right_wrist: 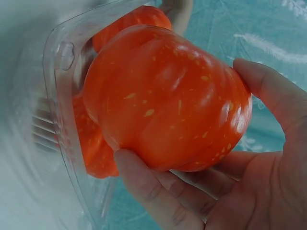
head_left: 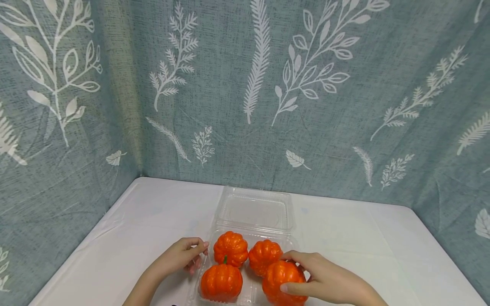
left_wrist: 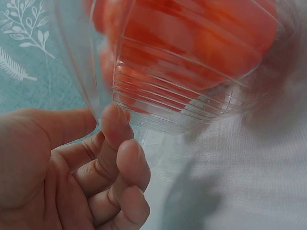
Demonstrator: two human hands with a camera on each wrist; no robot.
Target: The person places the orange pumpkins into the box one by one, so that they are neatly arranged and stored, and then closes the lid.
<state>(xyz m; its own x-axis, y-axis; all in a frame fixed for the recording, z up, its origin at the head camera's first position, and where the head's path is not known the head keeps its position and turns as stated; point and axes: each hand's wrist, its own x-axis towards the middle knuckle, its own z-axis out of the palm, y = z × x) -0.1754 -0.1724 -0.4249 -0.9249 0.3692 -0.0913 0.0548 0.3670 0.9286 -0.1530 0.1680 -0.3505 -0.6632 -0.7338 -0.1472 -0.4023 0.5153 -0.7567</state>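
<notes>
My right hand (head_left: pixel 329 276) grips an orange toy pumpkin (head_left: pixel 281 280) at the near right corner of a clear plastic clamshell container (head_left: pixel 249 285). In the right wrist view, thumb and fingers spread around this yellow-flecked pumpkin (right_wrist: pixel 163 100), which overlaps the container's rim. My left hand (head_left: pixel 183 256) is at the container's left side. The left wrist view shows its thumb and index finger pinching the clear rim (left_wrist: pixel 96 103), the other fingers curled below. Inside sit a far left pumpkin (head_left: pixel 231 248), a far right pumpkin (head_left: pixel 265 256) and a near left pumpkin with a green stem (head_left: pixel 221 283).
The container's hinged lid (head_left: pixel 254 208) lies open, folded back away from me. A white cloth covers the table (head_left: pixel 356 242). Blue-green curtains (head_left: pixel 229 93) with white leaf prints stand behind it and at both sides.
</notes>
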